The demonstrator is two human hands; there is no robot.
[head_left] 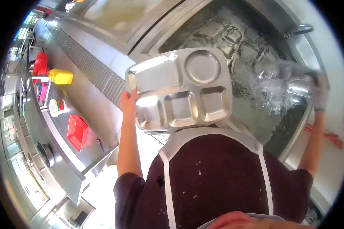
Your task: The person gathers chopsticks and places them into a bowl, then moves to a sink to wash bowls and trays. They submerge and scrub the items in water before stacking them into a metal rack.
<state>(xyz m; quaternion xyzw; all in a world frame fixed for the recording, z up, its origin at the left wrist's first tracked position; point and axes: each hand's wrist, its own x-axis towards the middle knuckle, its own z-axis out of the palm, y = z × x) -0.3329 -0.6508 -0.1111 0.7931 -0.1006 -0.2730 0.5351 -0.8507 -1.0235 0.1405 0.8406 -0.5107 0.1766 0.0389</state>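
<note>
Steel under curled fingers — the left hand clutches the near-left edge of a shiny five-compartment tray at frame centre, tilted above the water-filled sink — while the right hand, blurred at right, grips something indistinct.

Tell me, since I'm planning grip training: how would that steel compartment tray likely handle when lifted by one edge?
The steel compartment tray stays flat though the left hand grips only its edge, so it is probably stiff and fairly light. Its surface looks glossy beside the water-filled sink, so likely slippery. The right hand is blurred in splashing water.
</note>
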